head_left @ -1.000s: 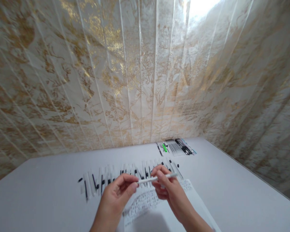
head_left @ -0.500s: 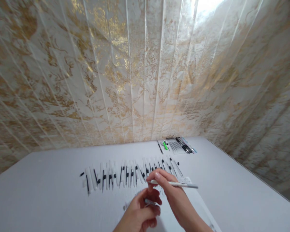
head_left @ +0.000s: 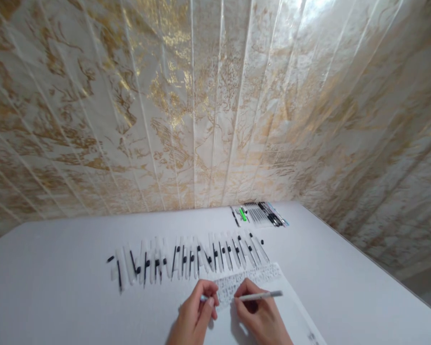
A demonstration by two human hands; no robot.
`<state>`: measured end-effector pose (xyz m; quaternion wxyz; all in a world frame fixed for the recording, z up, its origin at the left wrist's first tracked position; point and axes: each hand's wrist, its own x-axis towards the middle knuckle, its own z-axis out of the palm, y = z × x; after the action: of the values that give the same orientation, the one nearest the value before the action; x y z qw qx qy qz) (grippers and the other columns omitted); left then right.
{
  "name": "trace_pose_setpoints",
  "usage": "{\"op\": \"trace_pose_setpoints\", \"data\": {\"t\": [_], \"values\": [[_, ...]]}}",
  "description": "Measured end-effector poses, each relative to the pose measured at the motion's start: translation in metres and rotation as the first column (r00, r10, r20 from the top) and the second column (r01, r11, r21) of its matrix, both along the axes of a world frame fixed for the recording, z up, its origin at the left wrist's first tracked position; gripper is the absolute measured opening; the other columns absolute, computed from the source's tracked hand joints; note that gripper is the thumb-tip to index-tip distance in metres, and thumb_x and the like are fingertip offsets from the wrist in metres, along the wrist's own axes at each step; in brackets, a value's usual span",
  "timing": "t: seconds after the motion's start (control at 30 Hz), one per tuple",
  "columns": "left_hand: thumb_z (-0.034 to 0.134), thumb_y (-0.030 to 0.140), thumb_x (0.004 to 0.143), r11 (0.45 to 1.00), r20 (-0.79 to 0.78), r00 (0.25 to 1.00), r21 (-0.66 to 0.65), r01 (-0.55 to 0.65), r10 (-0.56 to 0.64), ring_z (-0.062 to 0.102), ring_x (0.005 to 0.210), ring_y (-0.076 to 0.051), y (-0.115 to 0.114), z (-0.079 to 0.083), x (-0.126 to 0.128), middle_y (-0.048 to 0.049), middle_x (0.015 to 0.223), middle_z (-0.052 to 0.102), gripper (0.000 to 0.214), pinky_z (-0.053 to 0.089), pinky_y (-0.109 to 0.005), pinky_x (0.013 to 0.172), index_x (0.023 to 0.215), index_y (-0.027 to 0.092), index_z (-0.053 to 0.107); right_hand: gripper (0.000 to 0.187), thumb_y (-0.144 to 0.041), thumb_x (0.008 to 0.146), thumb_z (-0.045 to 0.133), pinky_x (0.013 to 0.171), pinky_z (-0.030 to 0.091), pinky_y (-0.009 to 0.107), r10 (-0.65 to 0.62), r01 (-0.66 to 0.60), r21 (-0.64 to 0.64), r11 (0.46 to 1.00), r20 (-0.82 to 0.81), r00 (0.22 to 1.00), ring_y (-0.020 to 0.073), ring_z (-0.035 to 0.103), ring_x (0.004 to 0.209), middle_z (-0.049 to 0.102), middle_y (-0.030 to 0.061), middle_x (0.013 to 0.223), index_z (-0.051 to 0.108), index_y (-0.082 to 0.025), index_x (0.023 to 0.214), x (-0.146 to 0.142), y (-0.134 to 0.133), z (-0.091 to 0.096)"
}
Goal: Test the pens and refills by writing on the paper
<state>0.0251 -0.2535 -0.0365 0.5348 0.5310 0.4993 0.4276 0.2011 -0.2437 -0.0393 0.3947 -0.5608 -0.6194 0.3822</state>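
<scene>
My right hand (head_left: 260, 316) grips a white pen (head_left: 262, 295) in a writing hold, its tip down on a sheet of paper (head_left: 290, 311) covered in handwriting near the table's front. My left hand (head_left: 197, 316) rests at the sheet's left edge, fingers pinched on a small pen cap (head_left: 203, 298). Just beyond both hands lies a long row of white pens with black caps and parts (head_left: 187, 258), side by side on the white table (head_left: 57, 287).
At the back of the table, near the wall, lies a flat pack of pens (head_left: 260, 214) with a green one among them. A gold-and-white patterned wall rises behind and to the right. The table's right edge runs diagonally.
Both hands held the pen in the air, then pulled apart: the left took the cap off. The hands have dropped to the paper, and the right now holds the pen tip on it.
</scene>
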Motion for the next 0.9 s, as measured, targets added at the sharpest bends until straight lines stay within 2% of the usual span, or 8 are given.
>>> {"op": "trace_pose_setpoints", "data": {"t": [0.1,0.4,0.67,0.9], "values": [[0.049,0.045,0.087,1.000,-0.015,1.000,-0.009,0.027,-0.027,0.056,0.067,-0.014,0.000,0.000,-0.001,-0.0022,0.084,0.062,0.026,0.041,-0.024,0.062,0.095,0.021,0.054,0.013,-0.025,0.074,0.054,0.049,0.026,0.023,0.010,-0.010,0.006,1.000,-0.011,1.000,0.0106,0.034,0.052,0.039,-0.0057,0.053,0.050,-0.019,0.063,-0.001,-0.001,-0.005],[0.045,0.040,0.090,0.996,-0.041,0.996,0.052,0.075,-0.073,0.057,0.070,-0.014,0.001,-0.009,-0.003,-0.0029,0.086,0.060,0.021,0.046,-0.025,0.067,0.097,0.021,0.052,0.015,-0.022,0.073,0.055,0.047,0.024,0.023,0.010,-0.010,-0.007,1.000,0.010,1.000,0.0096,0.032,0.049,0.039,-0.0064,0.050,0.048,-0.019,0.061,-0.004,-0.002,-0.002],[0.044,0.038,0.090,0.996,-0.051,0.996,0.052,0.071,-0.068,0.056,0.068,-0.014,0.001,-0.013,-0.003,-0.0031,0.089,0.060,0.018,0.044,-0.025,0.066,0.098,0.022,0.049,0.014,-0.025,0.072,0.052,0.048,0.023,0.023,0.030,-0.030,-0.043,0.999,0.007,1.000,0.0097,0.031,0.050,0.038,-0.0065,0.051,0.046,-0.020,0.061,-0.003,-0.002,-0.002],[0.042,0.041,0.091,0.996,-0.060,0.995,0.033,0.080,-0.078,0.050,0.064,-0.013,0.000,-0.009,-0.003,-0.0026,0.087,0.062,0.021,0.041,-0.024,0.061,0.100,0.023,0.047,0.016,-0.029,0.073,0.053,0.049,0.026,0.023,0.005,-0.005,-0.038,0.999,0.020,1.000,0.0108,0.034,0.051,0.041,-0.0051,0.052,0.048,-0.020,0.062,-0.002,-0.001,-0.004]]}}
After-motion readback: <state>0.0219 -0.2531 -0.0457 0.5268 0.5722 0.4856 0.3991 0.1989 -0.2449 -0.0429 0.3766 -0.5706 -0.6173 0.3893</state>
